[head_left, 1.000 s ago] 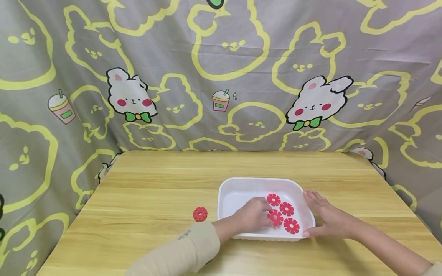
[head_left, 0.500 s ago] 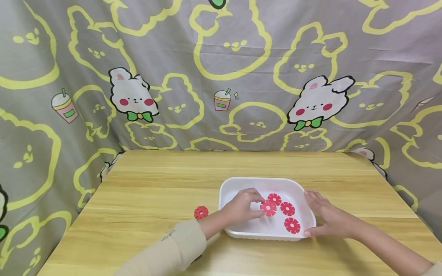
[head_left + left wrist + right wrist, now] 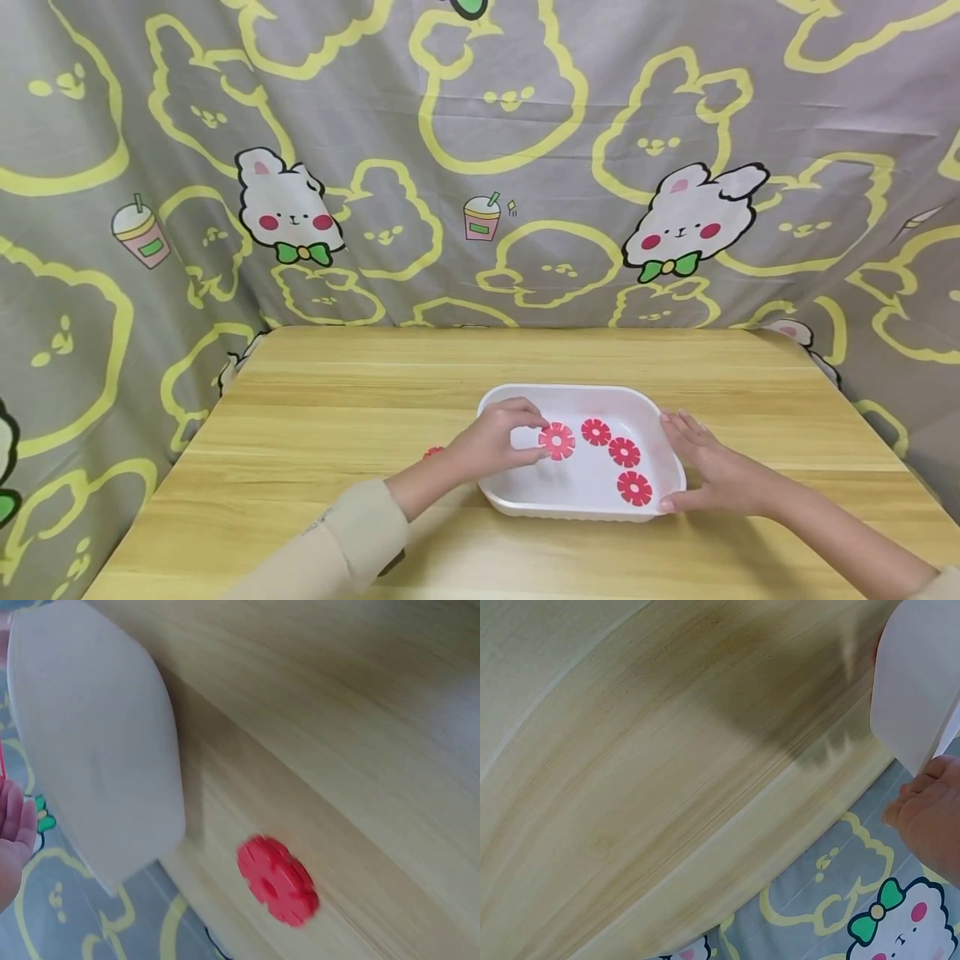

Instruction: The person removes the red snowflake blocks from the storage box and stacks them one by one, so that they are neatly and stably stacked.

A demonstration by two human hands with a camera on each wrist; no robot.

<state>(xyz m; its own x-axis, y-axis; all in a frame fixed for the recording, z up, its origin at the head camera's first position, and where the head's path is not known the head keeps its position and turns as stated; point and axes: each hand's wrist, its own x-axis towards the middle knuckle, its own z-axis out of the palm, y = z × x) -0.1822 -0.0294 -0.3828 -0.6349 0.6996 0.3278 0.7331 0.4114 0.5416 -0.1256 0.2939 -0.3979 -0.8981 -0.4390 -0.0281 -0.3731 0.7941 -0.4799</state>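
In the head view my left hand (image 3: 498, 442) pinches a red notched plastic disc, a snowflake disc (image 3: 557, 441), between thumb and fingertips. It holds the disc upright over the left part of a white plastic tray (image 3: 555, 510). Several other red discs (image 3: 624, 452) lie in the tray's right half. My right hand (image 3: 712, 471) rests against the tray's right end, fingers fairly straight along the rim and thumb at the near corner. Outside the tray, a red disc (image 3: 277, 880) lies on the table; it looks thick, and whether two are stacked I cannot tell.
The wooden table (image 3: 360, 375) extends around the tray on all sides. A grey curtain (image 3: 375, 125) with yellow outlines and white rabbits hangs behind it and along both sides. My left forearm partly covers the loose disc in the head view.
My left hand has lifted a disc from the group in the tray and carried it leftward. The other discs in the tray stay put. My right hand has not moved.
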